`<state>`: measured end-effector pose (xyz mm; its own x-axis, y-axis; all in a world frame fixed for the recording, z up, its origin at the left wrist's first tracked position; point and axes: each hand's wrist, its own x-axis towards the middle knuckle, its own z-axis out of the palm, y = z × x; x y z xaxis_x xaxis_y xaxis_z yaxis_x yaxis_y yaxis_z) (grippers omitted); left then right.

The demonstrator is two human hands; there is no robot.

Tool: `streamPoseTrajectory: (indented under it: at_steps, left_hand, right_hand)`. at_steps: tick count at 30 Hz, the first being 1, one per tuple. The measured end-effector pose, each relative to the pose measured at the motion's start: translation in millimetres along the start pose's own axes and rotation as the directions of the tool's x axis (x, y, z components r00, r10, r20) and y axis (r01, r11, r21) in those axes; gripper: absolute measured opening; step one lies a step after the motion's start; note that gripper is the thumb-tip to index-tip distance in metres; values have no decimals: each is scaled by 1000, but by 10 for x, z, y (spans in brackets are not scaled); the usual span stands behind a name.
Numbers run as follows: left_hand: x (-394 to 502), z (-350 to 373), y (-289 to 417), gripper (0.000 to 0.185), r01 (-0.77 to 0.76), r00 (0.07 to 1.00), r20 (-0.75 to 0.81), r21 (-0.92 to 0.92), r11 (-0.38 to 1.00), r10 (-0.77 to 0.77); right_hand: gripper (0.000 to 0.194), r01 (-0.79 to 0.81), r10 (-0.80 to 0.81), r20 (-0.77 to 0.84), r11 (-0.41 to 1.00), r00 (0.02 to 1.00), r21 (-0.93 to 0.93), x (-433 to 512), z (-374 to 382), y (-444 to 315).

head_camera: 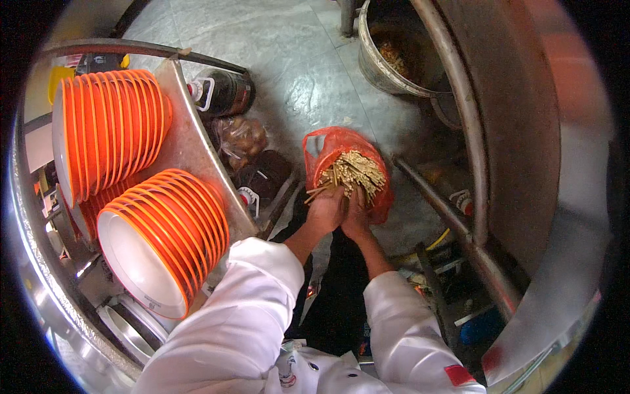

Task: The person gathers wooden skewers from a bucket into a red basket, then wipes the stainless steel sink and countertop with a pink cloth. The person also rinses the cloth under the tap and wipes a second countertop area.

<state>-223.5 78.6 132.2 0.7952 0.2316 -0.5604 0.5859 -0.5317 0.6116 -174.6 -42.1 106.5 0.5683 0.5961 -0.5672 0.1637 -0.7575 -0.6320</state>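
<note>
A red plastic bag (pixel 381 211) stands over the grey floor in front of me, its mouth facing up. Inside it is a thick bundle of thin wooden sticks (pixel 358 172), chopsticks or skewers, with pale ends upward. My left hand (pixel 326 211) grips the near left side of the bundle, where a few sticks poke out at a slant. Close beside it, my right hand (pixel 355 216) curls its fingers over the near edge of the sticks. Both hands are slightly blurred, and some fingertips are hidden among the sticks.
Stacked orange-rimmed bowls (pixel 167 236) lie on their sides on a metal shelf (pixel 192 147) at left. Beneath stand dark jugs (pixel 229 91) and a clear bag of round items (pixel 243 135). A bucket (pixel 389 81) with food residue and a metal tube frame (pixel 438 202) are at right.
</note>
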Motion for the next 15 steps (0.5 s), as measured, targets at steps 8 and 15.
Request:
streamPoseTrajectory:
  at_steps: [8, 15]
  left_hand:
    - [171, 58, 133, 47, -133, 965, -215, 95, 987, 151]
    - [-200, 73, -257, 56, -57, 932, -334, 253, 966, 142]
  right_hand:
    - [62, -314, 319, -41, 945, 947, 87, 405, -810, -31]
    - [58, -14, 13, -9, 996, 1000, -93, 253, -282, -15]
